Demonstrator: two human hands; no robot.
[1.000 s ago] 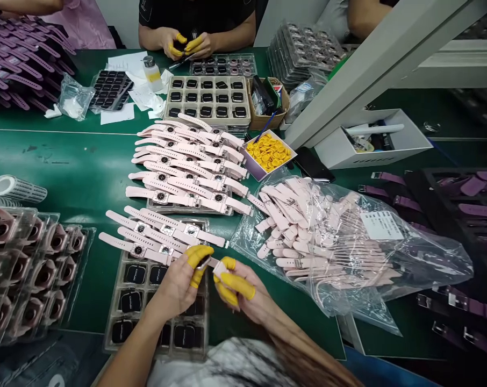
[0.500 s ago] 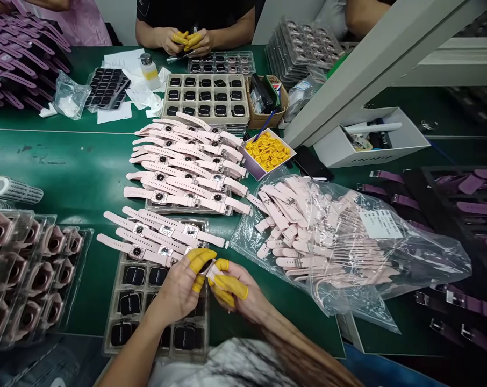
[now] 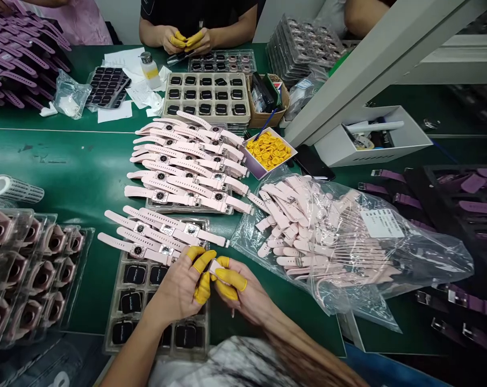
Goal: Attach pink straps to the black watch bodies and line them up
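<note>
My left hand [image 3: 179, 287], with yellow finger cots on its fingertips, is closed round a small watch case that its fingers mostly hide. My right hand [image 3: 243, 287], also in yellow finger cots, pinches a pale pink watch strap [image 3: 214, 267] right against it. Whether strap and case are joined cannot be made out. Under my left hand lies a tray of dark square watch faces [image 3: 130, 302]. Across its far end rest several pink-strapped watches [image 3: 166, 230]. Beyond them, more such watches [image 3: 189, 161] are piled in rows.
To the right lies a clear plastic bag [image 3: 424, 258] of loose pink straps [image 3: 303, 231]. Behind it stand a box of yellow finger cots [image 3: 269, 150] and a white box [image 3: 368, 150]. Plastic trays of watch cases [image 3: 29, 274] are stacked at left. A co-worker's hands [image 3: 187, 40] work opposite.
My left fingers have shifted their grip, with the thumb drawn lower, and now cover more of the watch case. My right hand keeps the strap almost in place.
</note>
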